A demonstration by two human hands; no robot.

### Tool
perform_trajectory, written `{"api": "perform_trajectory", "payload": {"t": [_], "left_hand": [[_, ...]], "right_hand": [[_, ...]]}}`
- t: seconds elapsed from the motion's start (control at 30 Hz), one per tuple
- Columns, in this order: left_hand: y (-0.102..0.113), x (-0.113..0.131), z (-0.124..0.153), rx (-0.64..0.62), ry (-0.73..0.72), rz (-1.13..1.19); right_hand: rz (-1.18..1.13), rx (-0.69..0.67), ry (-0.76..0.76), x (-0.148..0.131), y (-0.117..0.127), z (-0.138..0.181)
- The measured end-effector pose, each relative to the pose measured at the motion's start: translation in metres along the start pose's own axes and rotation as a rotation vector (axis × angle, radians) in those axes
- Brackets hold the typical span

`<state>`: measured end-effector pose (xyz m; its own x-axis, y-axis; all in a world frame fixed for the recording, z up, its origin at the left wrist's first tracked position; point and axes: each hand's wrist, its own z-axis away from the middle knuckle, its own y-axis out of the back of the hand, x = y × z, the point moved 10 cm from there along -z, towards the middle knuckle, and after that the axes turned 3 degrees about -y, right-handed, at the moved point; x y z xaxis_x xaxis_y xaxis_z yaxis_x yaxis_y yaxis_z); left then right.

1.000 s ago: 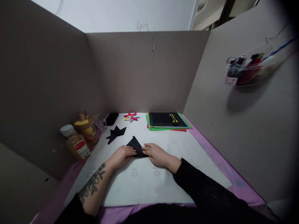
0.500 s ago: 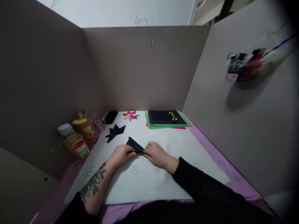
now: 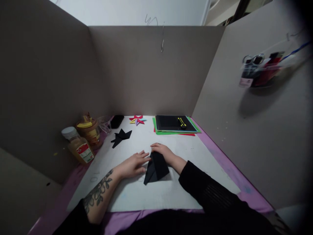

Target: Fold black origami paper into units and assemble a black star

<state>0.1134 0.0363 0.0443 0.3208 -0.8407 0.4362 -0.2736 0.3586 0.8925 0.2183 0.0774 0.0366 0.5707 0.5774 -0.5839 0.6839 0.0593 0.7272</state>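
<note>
A folded sheet of black paper (image 3: 157,168) with visible crease lines lies between my hands, its narrow tip pointing toward me. My right hand (image 3: 163,152) grips its far end, the fingertips closed over the top edge. On the paper's left side is my left hand (image 3: 134,164), fingers stretched out and apart, fingertips at the paper's edge. Farther off to the left rests a black folded paper piece with pointed arms (image 3: 121,137).
A multicoloured paper star (image 3: 138,120) and a dark phone-like slab (image 3: 117,121) lie at the back. At back right, a yellow cutter (image 3: 181,123) sits on stacked coloured sheets (image 3: 166,122). A glue bottle (image 3: 81,148) and a jar (image 3: 89,129) stand left. Panels surround three sides.
The black paper has turned and come toward me, showing a wider face. My left hand has let go and spread its fingers; my right hand has moved to the paper's far end.
</note>
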Motion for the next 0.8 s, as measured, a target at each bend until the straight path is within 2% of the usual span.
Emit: {"api": "perform_trajectory", "payload": {"t": [0.07,0.17,0.23,0.27,0.4,0.5,0.57,0.67,0.8], "left_hand": [[-0.016,0.009,-0.005,-0.047,-0.007,-0.050],[-0.031,0.014,-0.009,-0.073,0.040,-0.134],[-0.034,0.013,-0.009,-0.054,0.083,-0.179],[-0.034,0.012,-0.008,-0.043,0.101,-0.197],[-0.028,0.000,-0.006,-0.013,0.210,-0.250],[-0.019,-0.019,-0.001,-0.015,0.331,-0.273],[-0.016,-0.030,0.002,-0.025,0.372,-0.268],[-0.015,-0.038,0.003,-0.035,0.359,-0.251],[-0.020,-0.036,0.001,-0.020,0.298,-0.250]], "right_hand": [[-0.122,0.045,-0.108,0.011,0.002,-0.004],[-0.471,0.132,-0.475,0.043,0.004,0.008],[-0.739,0.081,-0.671,0.052,-0.004,0.027],[-0.836,0.037,-0.701,0.050,-0.007,0.034],[-1.015,-0.059,-0.687,0.030,-0.011,0.048],[-1.020,-0.023,-0.543,0.010,-0.015,0.037],[-0.967,0.060,-0.484,0.005,-0.016,0.027],[-0.890,0.227,-0.535,0.014,-0.016,0.022],[-1.067,0.216,-0.666,0.028,-0.026,0.026]]}}
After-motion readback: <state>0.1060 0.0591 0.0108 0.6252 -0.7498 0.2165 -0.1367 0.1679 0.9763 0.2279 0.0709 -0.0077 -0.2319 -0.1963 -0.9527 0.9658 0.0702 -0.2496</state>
